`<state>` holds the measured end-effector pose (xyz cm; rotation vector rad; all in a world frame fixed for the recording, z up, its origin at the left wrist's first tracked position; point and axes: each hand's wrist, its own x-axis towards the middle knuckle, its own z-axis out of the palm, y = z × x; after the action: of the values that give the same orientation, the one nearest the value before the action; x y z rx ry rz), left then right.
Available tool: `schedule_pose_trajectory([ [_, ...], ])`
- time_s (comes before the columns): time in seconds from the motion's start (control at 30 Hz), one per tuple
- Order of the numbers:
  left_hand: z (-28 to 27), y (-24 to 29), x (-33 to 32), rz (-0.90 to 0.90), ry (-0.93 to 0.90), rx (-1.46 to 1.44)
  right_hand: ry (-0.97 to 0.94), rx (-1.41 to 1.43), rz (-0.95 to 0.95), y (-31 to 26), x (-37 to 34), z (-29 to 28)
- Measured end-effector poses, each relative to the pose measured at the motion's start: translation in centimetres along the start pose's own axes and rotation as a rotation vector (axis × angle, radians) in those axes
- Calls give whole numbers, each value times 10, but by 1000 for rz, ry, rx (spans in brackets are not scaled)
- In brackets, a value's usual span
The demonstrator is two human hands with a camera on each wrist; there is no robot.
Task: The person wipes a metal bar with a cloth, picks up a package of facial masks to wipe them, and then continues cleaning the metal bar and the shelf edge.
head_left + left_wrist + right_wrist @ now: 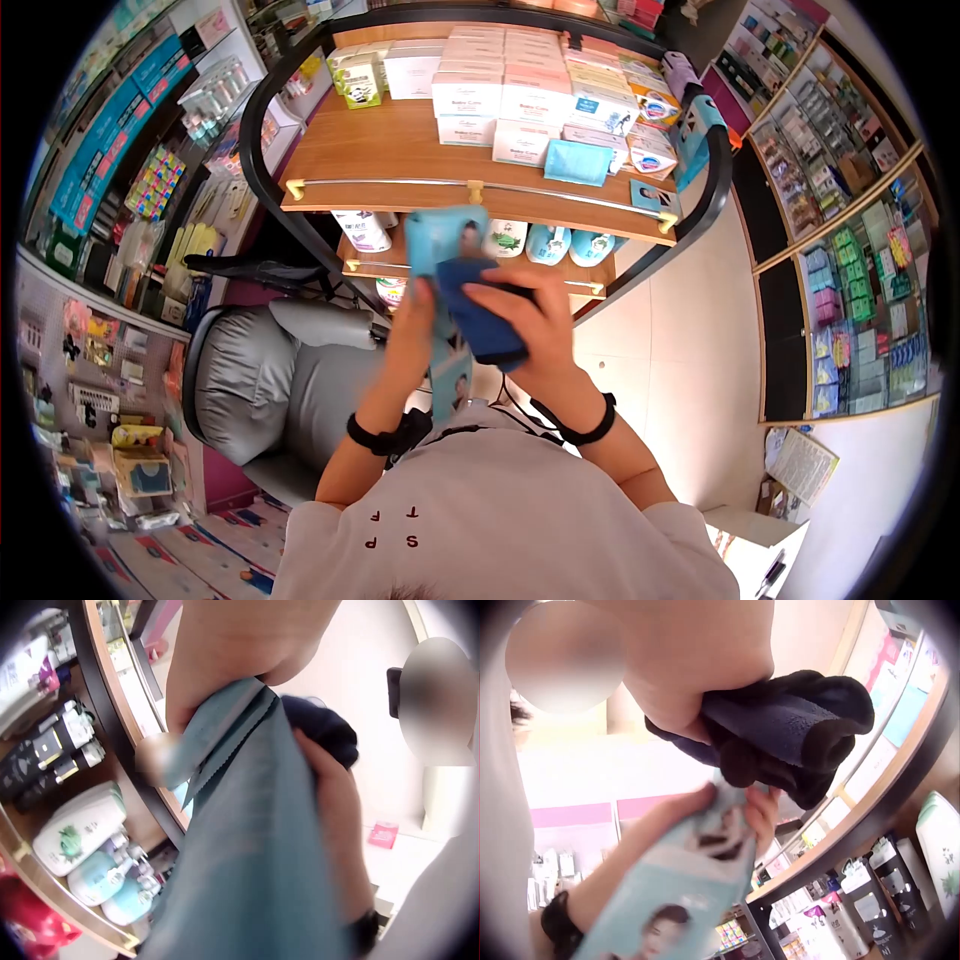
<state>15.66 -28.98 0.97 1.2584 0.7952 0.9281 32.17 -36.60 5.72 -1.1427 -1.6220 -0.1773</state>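
My left hand grips light blue foil packets with a zigzag edge and a printed portrait. In the head view, part of them shows above the hands and another part hangs below, near the shirt. A dark navy cloth with black edging is bunched in my right hand. The cloth lies right beside the packets and overlaps them in the head view. In the left wrist view, the packets stand tilted, with the right hand's fingers behind them. Both hands are blurred in the head view.
Ahead stands a wooden shelf unit with a black curved frame, bearing stacked white boxes and a light blue packet. Bottles fill its lower shelf. A grey armchair sits at left; glass cabinets line the right.
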Motion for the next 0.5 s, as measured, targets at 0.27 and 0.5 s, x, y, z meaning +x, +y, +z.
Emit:
schedule_pose_trajectory([
  [0.27, 2, -2, -9, 140, -373, 163, 124, -46, 94, 18, -2, -5],
  [0.5, 7, -12, -6, -95, 7, 33, 164, 41, 399, 54, -11, -19],
])
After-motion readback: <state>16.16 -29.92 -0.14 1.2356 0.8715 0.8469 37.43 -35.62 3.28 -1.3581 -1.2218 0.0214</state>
